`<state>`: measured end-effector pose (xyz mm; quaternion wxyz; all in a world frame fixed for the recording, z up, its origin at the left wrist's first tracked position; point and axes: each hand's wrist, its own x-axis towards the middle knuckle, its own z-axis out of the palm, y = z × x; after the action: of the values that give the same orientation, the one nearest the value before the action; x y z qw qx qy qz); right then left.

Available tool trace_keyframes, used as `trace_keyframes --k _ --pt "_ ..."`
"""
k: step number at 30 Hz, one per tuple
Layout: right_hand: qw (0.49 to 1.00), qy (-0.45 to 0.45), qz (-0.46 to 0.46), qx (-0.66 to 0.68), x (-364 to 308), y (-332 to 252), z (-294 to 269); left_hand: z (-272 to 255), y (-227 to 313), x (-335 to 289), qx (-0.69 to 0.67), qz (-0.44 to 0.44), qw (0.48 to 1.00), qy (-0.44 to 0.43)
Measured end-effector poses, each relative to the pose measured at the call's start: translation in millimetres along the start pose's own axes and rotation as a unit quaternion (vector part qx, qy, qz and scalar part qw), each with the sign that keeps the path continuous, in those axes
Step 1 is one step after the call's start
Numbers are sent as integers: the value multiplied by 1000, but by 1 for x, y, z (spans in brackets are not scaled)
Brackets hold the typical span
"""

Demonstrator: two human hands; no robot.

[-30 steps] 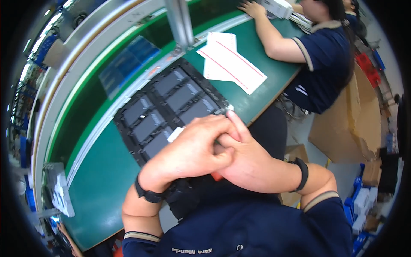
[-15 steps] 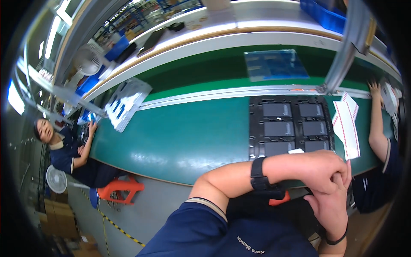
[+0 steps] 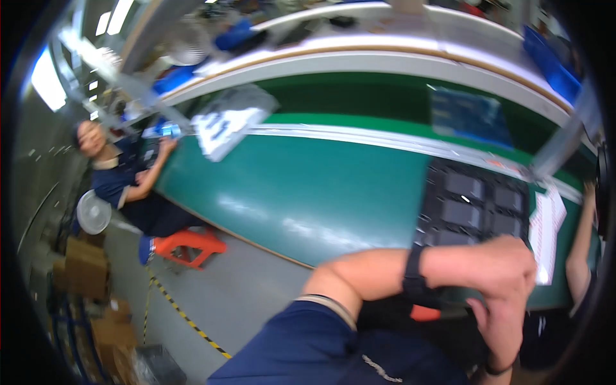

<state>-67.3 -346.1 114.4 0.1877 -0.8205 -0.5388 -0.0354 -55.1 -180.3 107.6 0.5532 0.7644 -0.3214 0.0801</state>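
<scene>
My left hand (image 3: 499,264), a dark band on its wrist, is bent over with its fingers curled in against my right hand (image 3: 502,324). Whatever its fingers hold is hidden. The thumb of my right hand sticks out to the left, while its other fingers are covered by the left hand and blurred. Just beyond my left wrist lies a black tray (image 3: 433,192) with several dark flat rectangular pieces (image 3: 463,213) in its pockets. White strips with red-marked edges (image 3: 544,240) lie on the bench to the tray's right.
The green bench top (image 3: 321,199) runs leftward to a co-worker (image 3: 122,170) beside an orange stool (image 3: 189,247). A clear bag (image 3: 234,119) lies near that end. Blue film (image 3: 471,115) lies past the metal rail (image 3: 359,136). Another person's arm (image 3: 581,247) reaches in at right.
The view has swung, so the bench, tray and co-worker sit further right in the picture and look more blurred. My hands stay together, the left still curled against the right.
</scene>
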Motion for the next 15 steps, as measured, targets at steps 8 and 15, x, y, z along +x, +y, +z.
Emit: trace_keyframes --k 8,15 --pt "997 32 -18 68 -4 21 20 13 -8 -14 38 -85 993 -70" --pt "980 5 24 197 -48 52 29 45 -16 -16 60 -116 981 -146"
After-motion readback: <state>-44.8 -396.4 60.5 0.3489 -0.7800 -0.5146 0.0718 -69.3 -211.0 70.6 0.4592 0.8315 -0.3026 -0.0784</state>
